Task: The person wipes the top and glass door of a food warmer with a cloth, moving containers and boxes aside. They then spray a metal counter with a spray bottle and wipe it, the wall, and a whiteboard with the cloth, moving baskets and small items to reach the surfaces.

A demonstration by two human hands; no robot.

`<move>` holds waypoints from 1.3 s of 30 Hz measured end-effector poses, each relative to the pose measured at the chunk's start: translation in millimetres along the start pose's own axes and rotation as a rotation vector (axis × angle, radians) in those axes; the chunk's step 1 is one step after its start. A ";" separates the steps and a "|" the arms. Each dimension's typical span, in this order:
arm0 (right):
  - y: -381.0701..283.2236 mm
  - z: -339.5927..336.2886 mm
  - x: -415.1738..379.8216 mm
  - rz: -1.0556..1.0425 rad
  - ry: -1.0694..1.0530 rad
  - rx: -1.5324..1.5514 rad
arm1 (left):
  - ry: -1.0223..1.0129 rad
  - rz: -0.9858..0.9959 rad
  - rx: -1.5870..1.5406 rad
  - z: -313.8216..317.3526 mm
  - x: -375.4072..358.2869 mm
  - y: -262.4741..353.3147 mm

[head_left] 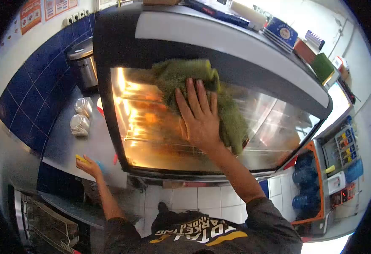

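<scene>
My right hand (199, 116) lies flat with fingers stretched out on a green cloth (232, 114), pressing it against the glass front (274, 122) of a lit display warmer. The cloth is bunched at its top and hangs down to the right; motion blurs it slightly. Down to the left, the fingers of my left hand (90, 167) are closed around what looks like a spray bottle with a yellow head (82, 159). Some blue shows behind that hand, and the rest of the bottle is hidden. Glare and reflections obscure most of the warmer's racks.
Two glass jars (80, 125) stand on the steel counter (62, 146) to the left, near a steel canister (84, 63). Boxes (281, 34) and other items line the warmer's top. An orange rack (316, 186) with blue water jugs is at the right.
</scene>
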State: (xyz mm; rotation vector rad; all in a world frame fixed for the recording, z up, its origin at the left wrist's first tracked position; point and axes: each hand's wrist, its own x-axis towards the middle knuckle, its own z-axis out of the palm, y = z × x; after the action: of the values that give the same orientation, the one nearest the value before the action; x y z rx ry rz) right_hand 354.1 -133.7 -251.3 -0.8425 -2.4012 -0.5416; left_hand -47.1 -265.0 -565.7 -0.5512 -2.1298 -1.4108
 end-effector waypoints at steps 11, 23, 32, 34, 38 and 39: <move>-19.2 8.0 4.2 0.054 0.047 0.182 | -0.121 0.169 -0.042 -21.0 0.3 2.1; -44.0 17.5 68.7 -0.278 0.009 0.053 | 0.107 0.034 -0.131 -37.3 -35.7 79.1; -67.3 116.4 -56.3 -0.535 -0.234 0.052 | 0.000 0.185 -0.287 -62.9 -40.9 132.7; -34.3 36.0 13.6 -0.278 -0.153 0.017 | -0.005 0.163 -0.297 -64.8 -37.7 127.9; -8.0 11.9 7.4 0.143 0.231 0.089 | -0.066 0.077 -0.285 -68.8 -41.1 147.4; -12.9 33.6 -18.8 0.174 0.225 0.076 | -0.051 0.039 -0.262 -66.8 -40.8 153.7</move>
State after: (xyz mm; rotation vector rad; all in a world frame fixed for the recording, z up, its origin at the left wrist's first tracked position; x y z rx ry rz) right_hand 346.3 -134.0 -291.2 -0.8962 -2.1085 -0.4480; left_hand 89.1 -271.3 -460.0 -0.7299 -1.9728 -1.6827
